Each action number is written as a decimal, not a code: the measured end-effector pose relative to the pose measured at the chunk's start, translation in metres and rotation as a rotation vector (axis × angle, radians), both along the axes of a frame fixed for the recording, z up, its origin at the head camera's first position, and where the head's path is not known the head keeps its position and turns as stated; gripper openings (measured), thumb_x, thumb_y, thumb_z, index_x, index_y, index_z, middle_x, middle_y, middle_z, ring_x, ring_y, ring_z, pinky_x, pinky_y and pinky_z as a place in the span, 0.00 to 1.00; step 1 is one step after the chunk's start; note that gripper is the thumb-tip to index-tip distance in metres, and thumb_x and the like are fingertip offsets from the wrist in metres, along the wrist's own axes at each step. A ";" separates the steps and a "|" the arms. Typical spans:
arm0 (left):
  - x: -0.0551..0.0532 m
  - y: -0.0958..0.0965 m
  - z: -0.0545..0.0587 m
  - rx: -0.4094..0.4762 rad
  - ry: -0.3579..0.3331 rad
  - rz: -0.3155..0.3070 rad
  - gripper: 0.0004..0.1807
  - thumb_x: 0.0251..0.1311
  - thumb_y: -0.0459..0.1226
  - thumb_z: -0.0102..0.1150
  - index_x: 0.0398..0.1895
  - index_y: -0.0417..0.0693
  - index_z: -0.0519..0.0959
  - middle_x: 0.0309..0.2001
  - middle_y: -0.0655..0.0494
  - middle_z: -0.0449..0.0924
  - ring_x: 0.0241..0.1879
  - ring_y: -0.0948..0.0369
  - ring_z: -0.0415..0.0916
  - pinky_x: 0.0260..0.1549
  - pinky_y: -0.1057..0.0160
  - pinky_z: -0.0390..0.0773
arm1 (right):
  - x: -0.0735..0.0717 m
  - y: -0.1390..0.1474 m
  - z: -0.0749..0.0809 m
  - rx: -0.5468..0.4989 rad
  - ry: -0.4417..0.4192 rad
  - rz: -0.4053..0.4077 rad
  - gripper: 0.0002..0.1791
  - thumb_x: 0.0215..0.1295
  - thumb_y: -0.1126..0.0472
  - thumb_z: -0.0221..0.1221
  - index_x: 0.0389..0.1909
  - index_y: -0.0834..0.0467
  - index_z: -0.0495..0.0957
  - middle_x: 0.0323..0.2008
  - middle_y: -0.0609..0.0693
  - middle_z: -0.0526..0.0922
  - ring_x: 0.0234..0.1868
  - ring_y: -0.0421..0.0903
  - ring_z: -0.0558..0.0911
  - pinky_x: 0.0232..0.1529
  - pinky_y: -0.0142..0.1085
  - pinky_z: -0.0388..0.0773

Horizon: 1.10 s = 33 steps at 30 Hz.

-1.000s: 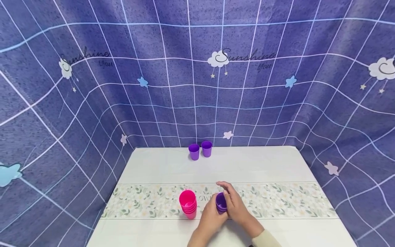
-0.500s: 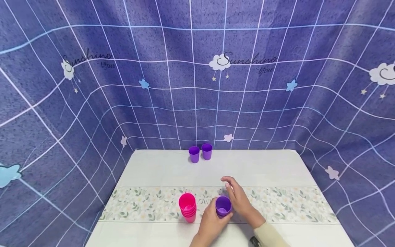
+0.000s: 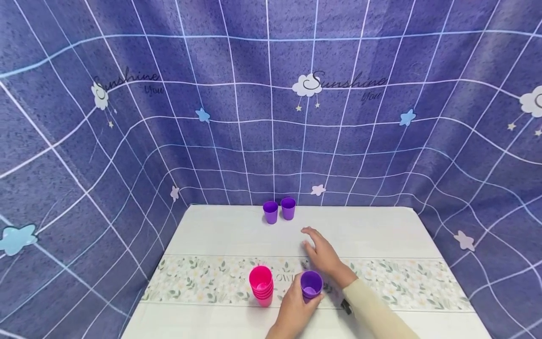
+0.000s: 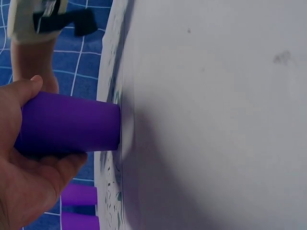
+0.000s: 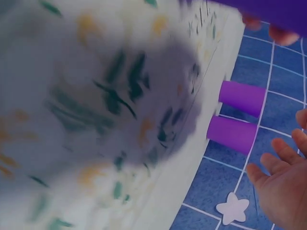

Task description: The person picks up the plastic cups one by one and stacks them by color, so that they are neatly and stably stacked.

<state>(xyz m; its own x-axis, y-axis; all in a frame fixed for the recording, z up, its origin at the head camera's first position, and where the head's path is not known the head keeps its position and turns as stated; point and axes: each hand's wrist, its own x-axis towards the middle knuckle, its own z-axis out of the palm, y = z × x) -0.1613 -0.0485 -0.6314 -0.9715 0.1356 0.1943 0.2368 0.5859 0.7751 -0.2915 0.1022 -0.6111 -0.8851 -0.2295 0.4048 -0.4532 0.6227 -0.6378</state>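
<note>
My left hand [image 3: 295, 306] grips a purple cup [image 3: 311, 284] around its side, with its mouth facing up; a second rim shows just under the top one in the head view. In the left wrist view the same purple cup [image 4: 72, 123] lies between thumb and fingers, its base close to the table. My right hand [image 3: 322, 254] is stretched forward over the table, fingers extended and holding nothing. Beyond it, two purple cups [image 3: 270, 213] [image 3: 288, 209] stand side by side at the back edge. Left of my left hand is a stack of pink cups [image 3: 261, 286].
The table [image 3: 220, 230] has a white cover with a flowered band [image 3: 203, 280] across it. A blue-purple gridded curtain [image 3: 271, 117] with stars and clouds encloses the back and sides. A dark device [image 3: 346, 306] shows beneath the right wrist.
My right hand has left the side of the held purple cup and reached forward toward the two cups at the back. The left hand keeps its grip.
</note>
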 end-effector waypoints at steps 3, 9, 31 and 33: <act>0.000 -0.002 0.001 -0.011 0.022 0.001 0.39 0.59 0.54 0.75 0.68 0.47 0.71 0.56 0.48 0.87 0.55 0.51 0.87 0.56 0.48 0.86 | -0.016 -0.005 0.002 0.049 0.042 0.016 0.24 0.77 0.60 0.59 0.70 0.58 0.74 0.71 0.60 0.77 0.76 0.61 0.73 0.78 0.57 0.68; -0.001 -0.004 0.003 -0.008 -0.001 -0.002 0.40 0.59 0.55 0.74 0.69 0.47 0.71 0.56 0.49 0.87 0.55 0.51 0.87 0.57 0.48 0.86 | -0.034 -0.013 0.009 0.078 0.024 0.038 0.25 0.78 0.60 0.58 0.71 0.60 0.73 0.74 0.60 0.75 0.78 0.61 0.71 0.80 0.57 0.66; 0.002 0.001 -0.001 -0.039 0.011 0.020 0.37 0.59 0.53 0.75 0.67 0.50 0.71 0.54 0.52 0.87 0.53 0.52 0.88 0.53 0.50 0.87 | -0.093 -0.039 0.015 0.547 0.007 0.079 0.40 0.74 0.56 0.60 0.81 0.65 0.58 0.83 0.67 0.54 0.84 0.65 0.57 0.83 0.59 0.60; 0.002 0.002 -0.002 -0.048 0.014 0.024 0.37 0.59 0.53 0.75 0.67 0.51 0.71 0.54 0.52 0.87 0.52 0.53 0.88 0.52 0.51 0.88 | -0.099 -0.041 0.016 0.584 -0.020 0.071 0.41 0.75 0.55 0.59 0.82 0.64 0.56 0.84 0.66 0.52 0.85 0.65 0.54 0.83 0.59 0.59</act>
<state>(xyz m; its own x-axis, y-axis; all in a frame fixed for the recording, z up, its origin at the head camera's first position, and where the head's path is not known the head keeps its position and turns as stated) -0.1594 -0.0461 -0.6333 -0.9720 0.1215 0.2013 0.2323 0.6283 0.7424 -0.3908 0.0611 -0.5949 -0.8657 -0.4682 0.1771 -0.4978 0.8422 -0.2070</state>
